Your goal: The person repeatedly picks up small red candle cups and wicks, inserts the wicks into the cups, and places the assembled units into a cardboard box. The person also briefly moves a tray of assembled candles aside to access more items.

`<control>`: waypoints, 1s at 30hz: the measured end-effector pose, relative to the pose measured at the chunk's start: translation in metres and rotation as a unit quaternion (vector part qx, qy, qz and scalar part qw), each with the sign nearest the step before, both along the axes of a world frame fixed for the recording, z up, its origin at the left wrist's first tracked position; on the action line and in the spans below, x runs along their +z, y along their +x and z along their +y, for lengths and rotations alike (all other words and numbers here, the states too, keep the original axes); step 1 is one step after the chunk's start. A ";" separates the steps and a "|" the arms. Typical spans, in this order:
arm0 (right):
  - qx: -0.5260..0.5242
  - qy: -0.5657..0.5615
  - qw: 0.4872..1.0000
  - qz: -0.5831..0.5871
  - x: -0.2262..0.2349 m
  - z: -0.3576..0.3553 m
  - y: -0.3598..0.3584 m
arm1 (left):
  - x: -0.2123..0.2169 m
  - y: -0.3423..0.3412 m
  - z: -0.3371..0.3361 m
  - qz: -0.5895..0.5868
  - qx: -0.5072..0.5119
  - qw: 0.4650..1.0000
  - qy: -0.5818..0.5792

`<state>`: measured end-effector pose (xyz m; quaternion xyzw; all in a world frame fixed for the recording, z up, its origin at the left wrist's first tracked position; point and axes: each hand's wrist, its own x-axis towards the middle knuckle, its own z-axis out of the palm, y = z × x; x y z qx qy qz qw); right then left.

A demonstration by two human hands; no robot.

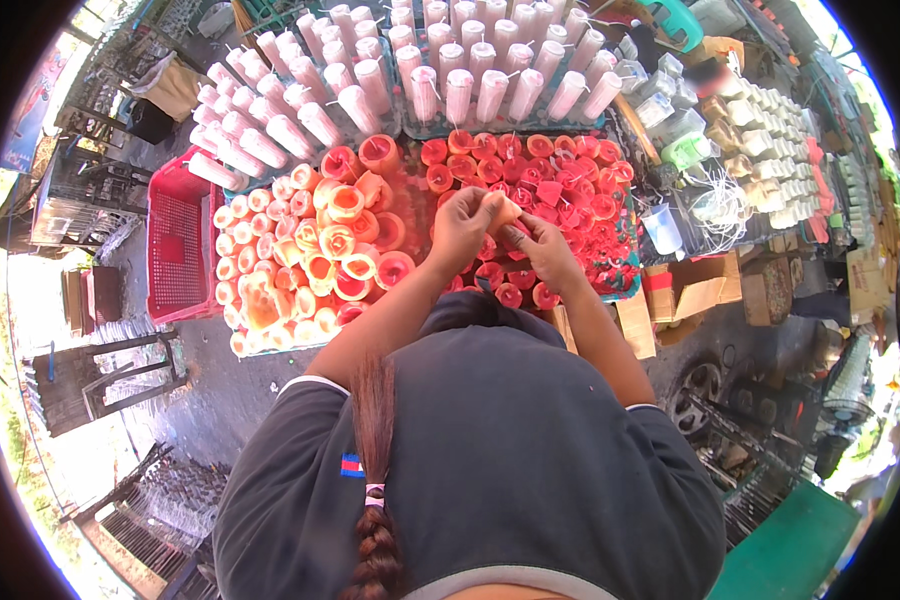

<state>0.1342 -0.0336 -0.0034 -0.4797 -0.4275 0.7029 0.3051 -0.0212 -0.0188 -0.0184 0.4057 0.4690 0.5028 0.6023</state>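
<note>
My left hand [458, 228] and my right hand [548, 255] meet above the table, both closed on a small pale-orange wax piece [507, 211]. Fingertips cover part of it, so its full shape is hidden. Below and to the right of my hands, red wax candles [575, 185] stand packed together, several with wicks showing. Left of my hands sit many orange and peach hollow wax cups [345, 204], some stacked on others.
Tall pale-pink candles [458, 95] with wicks fill trays at the back. A red plastic basket [182, 245] stands at the left. To the right are a white string bundle [720, 208], rows of cream-coloured blocks [770, 140] and an open cardboard box [705, 290].
</note>
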 end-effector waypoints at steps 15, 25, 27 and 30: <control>0.020 0.322 0.941 -0.101 -0.009 -0.009 -0.002 | 0.021 -0.006 0.009 -0.300 0.074 0.914 -0.262; 0.003 0.259 0.932 -0.255 0.022 -0.003 -0.013 | 0.020 -0.002 -0.004 0.022 0.006 0.999 -0.022; 0.011 0.239 0.928 -0.286 0.031 -0.006 -0.019 | 0.010 -0.007 -0.003 0.060 0.010 0.998 -0.026; 0.005 0.280 0.911 -0.302 0.035 -0.012 -0.025 | 0.001 -0.003 -0.006 0.066 0.075 0.995 -0.002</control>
